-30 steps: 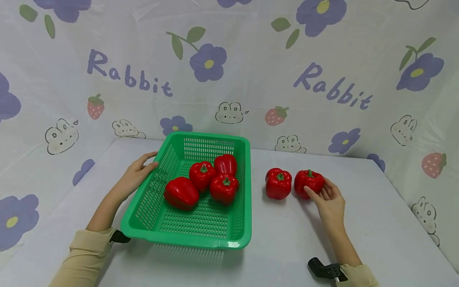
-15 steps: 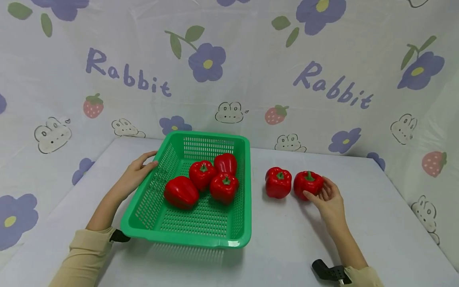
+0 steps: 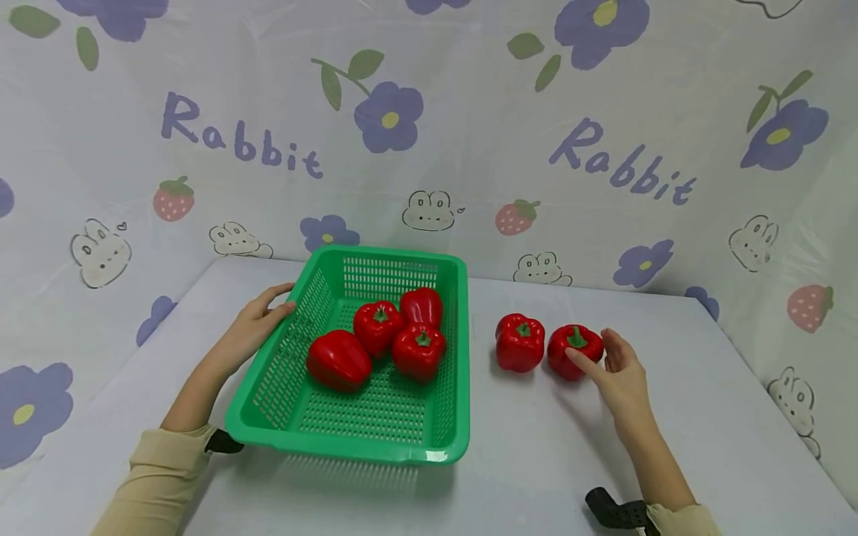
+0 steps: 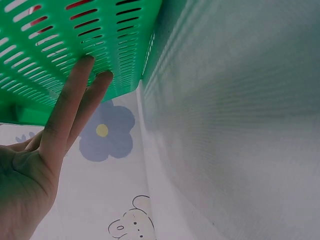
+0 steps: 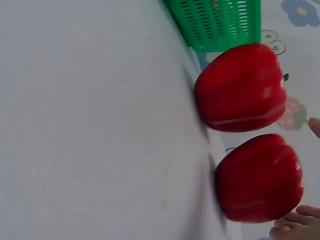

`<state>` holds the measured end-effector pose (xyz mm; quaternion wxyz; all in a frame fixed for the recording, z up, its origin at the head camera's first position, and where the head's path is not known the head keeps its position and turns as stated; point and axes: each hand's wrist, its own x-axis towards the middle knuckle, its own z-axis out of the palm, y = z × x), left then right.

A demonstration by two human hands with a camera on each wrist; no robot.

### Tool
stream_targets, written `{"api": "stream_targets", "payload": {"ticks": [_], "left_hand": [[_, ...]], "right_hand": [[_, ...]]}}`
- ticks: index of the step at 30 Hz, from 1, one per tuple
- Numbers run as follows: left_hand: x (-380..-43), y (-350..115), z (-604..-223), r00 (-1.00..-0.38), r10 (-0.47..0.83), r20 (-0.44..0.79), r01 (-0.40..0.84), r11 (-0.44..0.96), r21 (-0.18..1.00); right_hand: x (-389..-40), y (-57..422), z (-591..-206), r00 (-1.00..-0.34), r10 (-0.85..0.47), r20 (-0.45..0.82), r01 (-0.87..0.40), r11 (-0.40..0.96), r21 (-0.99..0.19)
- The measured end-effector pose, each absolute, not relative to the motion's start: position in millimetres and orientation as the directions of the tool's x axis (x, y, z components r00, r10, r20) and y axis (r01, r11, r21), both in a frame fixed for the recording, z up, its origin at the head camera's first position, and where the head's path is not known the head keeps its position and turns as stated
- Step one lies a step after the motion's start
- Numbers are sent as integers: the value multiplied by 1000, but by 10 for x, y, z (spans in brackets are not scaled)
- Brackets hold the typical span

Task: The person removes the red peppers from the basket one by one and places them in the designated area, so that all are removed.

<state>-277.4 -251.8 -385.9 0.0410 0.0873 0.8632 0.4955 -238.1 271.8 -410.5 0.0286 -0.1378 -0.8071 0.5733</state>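
Note:
My left hand (image 3: 258, 324) touches the left side of a green plastic basket (image 3: 348, 447). In the left wrist view two straight fingers (image 4: 75, 97) lie against the slotted outer wall. Inside the basket are several red bell peppers (image 3: 340, 361). To its right, two more stand side by side on the white table: a left pepper (image 3: 520, 342) and a right pepper (image 3: 570, 365), stems up. My right hand (image 3: 620, 380) is spread at the right pepper, thumb in front and fingers beyond its right side. The right wrist view shows its fingertips (image 5: 280, 232) beside that pepper (image 5: 260, 180).
The white tabletop (image 3: 523, 461) carries the basket and the loose peppers. A printed curtain (image 3: 482, 134) with flowers and rabbits hangs behind the table and along both sides. A black wrist mount (image 3: 617, 514) sits on my right forearm.
The right pepper has settled slightly lower and nearer to me. My right hand has loosened from it, its fingers spreading wider. The left hand and the basket stay in place.

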Motion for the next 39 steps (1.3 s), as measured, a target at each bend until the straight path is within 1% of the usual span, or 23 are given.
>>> {"api": "stream_targets", "payload": {"ticks": [7, 15, 19, 24, 27, 36, 39], "left_hand": [[-2774, -2521, -3863, -981, 193, 20, 116, 497, 860], [-2763, -2523, -3849, -980, 196, 21, 115, 485, 867], [-2762, -2522, -3849, -979, 205, 21, 117, 472, 874], [-2772, -2522, -3862, -980, 197, 24, 117, 479, 870], [-2775, -2518, -3867, -980, 199, 27, 121, 480, 869], [-2784, -2520, -3877, -981, 193, 17, 110, 485, 867], [-2791, -2519, -3886, -981, 191, 20, 113, 490, 864]], "right_hand": [[-2346, 2648, -3914, -960, 271, -74, 146, 259, -955], [-2301, 2480, -3721, -961, 261, -93, 123, 98, -988], [-2283, 2380, -3666, -966, 242, -88, 108, 68, -992], [-2246, 2214, -3596, -980, 185, -77, 91, 73, -993], [-2246, 2120, -3570, -987, 132, -86, 94, 53, -994], [-2248, 1816, -3476, -990, -29, -140, 143, -117, -983], [-2237, 1707, -3473, -988, -60, -141, 148, -130, -980]]}}
